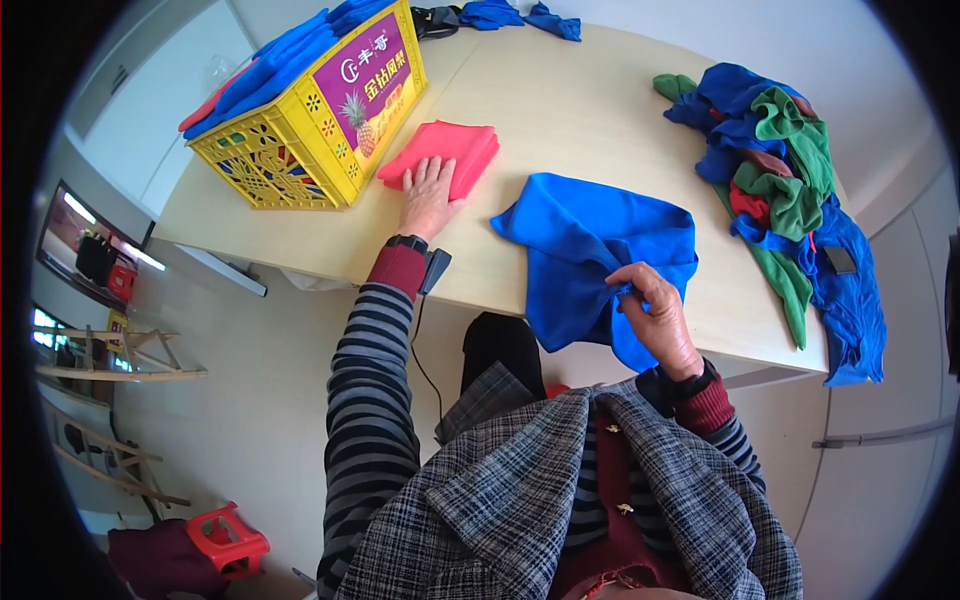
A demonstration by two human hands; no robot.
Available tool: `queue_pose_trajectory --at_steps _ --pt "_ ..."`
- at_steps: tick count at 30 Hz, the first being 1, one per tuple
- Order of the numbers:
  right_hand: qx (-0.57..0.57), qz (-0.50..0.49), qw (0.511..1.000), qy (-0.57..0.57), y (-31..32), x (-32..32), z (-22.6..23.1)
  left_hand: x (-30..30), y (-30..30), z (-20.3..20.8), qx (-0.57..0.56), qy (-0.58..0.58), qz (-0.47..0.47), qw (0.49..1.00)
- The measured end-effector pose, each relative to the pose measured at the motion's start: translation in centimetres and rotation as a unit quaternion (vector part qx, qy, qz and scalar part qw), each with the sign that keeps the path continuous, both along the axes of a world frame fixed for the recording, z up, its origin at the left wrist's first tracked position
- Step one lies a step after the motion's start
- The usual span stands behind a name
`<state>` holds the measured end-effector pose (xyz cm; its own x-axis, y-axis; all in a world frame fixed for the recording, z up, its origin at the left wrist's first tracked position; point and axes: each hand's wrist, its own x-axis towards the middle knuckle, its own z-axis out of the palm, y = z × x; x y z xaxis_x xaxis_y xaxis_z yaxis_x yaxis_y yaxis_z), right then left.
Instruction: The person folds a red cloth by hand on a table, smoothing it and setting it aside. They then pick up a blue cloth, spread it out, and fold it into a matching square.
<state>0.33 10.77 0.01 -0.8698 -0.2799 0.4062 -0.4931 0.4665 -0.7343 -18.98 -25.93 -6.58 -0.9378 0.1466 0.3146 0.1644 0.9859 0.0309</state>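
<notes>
The left hand (431,197) lies flat, palm down, while the right hand (660,315) pinches.

Tbl (560,100) across upper half of frame. On it, upper L: crate (325,125) w/ stacked cloths (275,80) in it; cloth pile (440,142) just R of crate, L hand (430,195) on top. Ctr: spread cloth (590,235), R of pile, over near edge, R hand (658,315) on it. Upper R: heap (765,170). Stool (228,540) lower L.

Red plastic stool (244,546) on pale floor (265,430)

2 hands (431,197) – 1 coral stack (466,150) – 1 tabletop crate (327,130)
</notes>
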Motion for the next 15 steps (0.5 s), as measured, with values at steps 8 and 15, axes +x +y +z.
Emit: queue_pose_trajectory --at_steps 8,15 --pt "-0.011 -0.016 0.998 -0.052 -0.2 0.3 0.3 -4.6 0.0 -0.7 0.002 -0.003 0.051 0.999" --pt "0.012 -0.014 1.0 -0.023 -0.1 -0.6 0.9 -2.8 -0.5 0.1 0.013 0.076 0.037 0.996"
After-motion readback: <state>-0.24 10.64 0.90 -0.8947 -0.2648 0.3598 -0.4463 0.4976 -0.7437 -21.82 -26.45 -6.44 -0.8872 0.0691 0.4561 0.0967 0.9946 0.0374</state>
